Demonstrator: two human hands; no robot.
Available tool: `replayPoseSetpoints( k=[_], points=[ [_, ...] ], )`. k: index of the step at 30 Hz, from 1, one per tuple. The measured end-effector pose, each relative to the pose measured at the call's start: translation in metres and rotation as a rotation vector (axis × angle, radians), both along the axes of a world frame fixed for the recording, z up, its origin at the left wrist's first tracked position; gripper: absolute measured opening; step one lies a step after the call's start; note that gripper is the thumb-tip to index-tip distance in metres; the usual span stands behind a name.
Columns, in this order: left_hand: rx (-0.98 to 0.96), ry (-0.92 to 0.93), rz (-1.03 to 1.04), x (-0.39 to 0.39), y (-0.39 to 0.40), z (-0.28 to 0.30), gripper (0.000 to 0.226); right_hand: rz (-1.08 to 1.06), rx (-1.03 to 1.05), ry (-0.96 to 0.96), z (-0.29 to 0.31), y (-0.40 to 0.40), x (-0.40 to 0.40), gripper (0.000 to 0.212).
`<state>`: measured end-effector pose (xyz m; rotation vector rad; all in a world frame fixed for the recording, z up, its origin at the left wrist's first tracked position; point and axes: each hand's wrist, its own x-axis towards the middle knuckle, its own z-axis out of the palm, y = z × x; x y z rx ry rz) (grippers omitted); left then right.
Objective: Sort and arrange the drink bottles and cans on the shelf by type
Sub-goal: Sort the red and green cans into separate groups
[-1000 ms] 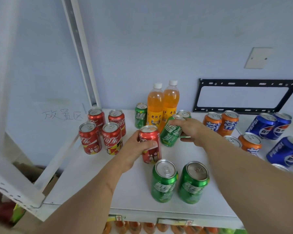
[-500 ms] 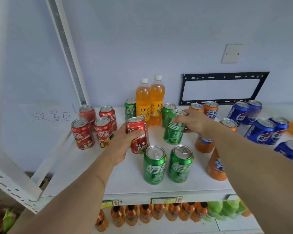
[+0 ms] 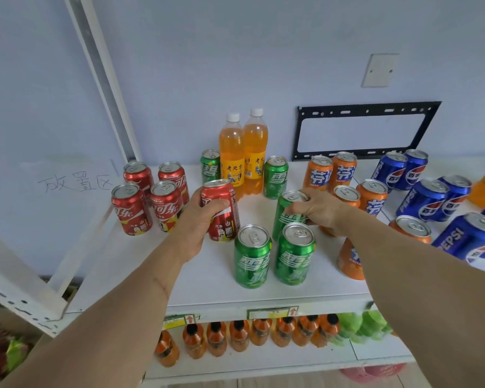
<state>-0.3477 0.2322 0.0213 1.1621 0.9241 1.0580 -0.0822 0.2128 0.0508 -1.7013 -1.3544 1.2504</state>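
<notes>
A: Left hand [image 3: 200, 224]?
B: Fingers wrapped round a red can [image 3: 221, 210], upright on the shelf [image 3: 157, 264], just left of the green pair [image 3: 275, 254].
A: Right hand [image 3: 321, 210]?
B: Fingers curled over a green can [image 3: 287, 212], directly behind that pair.
A: Other landmarks?
B: Four red cans [image 3: 149, 196] far left of the pair; two orange bottles [image 3: 244, 152] behind it.

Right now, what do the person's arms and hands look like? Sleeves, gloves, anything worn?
Both hands are bare: no gloves, rings or watch visible on the left hand or right hand. Both forearms are bare up to the frame edge, with no sleeve in view. A faint thin line marks the left forearm.
</notes>
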Motion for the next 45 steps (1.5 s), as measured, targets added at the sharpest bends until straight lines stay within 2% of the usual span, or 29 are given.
replayPoseSetpoints(
  k=[3,5,6,9,12,15,16,18,21,25,28,35,45],
  points=[
    [0.028,0.027,0.006,-0.001,-0.001,0.003,0.058,0.039,0.003,-0.028,0.003,0.000,-0.002,0.038],
    [0.040,0.043,0.008,-0.003,-0.003,0.004,0.061,0.087,0.003,-0.052,0.004,0.001,-0.005,0.050],
    [0.044,0.052,0.014,-0.004,-0.004,0.005,0.058,0.098,-0.003,-0.051,0.003,0.002,-0.006,0.051],
    [0.055,0.083,0.048,-0.006,-0.007,0.005,0.044,0.136,-0.017,-0.083,0.005,0.003,-0.006,0.034],
    [0.085,0.139,0.074,-0.009,-0.013,0.010,0.037,0.111,-0.051,-0.123,0.012,0.000,-0.005,0.043],
    [0.105,0.186,0.102,-0.016,-0.019,0.015,0.040,0.066,0.023,-0.161,0.029,-0.007,-0.012,0.039],
    [0.104,0.204,0.113,-0.020,-0.020,0.016,0.045,0.059,0.095,-0.248,0.037,-0.010,-0.016,0.038],
    [0.106,0.242,0.130,-0.028,-0.024,0.020,0.051,0.071,0.254,-0.561,0.053,-0.011,-0.029,0.038],
    [0.110,0.292,0.132,-0.041,-0.031,0.026,0.058,0.236,0.389,-0.991,0.066,-0.011,-0.061,0.028],
    [0.116,0.316,0.131,-0.059,-0.042,0.031,0.072,0.402,0.539,-1.219,0.067,-0.018,-0.110,0.026],
    [0.124,0.297,0.117,-0.076,-0.047,0.031,0.080,0.451,0.574,-1.249,0.056,-0.028,-0.140,0.026],
    [0.111,0.275,0.131,-0.134,-0.063,0.009,0.075,0.505,0.513,-1.249,0.023,-0.042,-0.200,0.035],
    [0.074,0.250,0.381,-0.187,-0.065,-0.027,0.064,0.463,0.408,-1.202,-0.018,-0.062,-0.262,0.037]
  ],
)
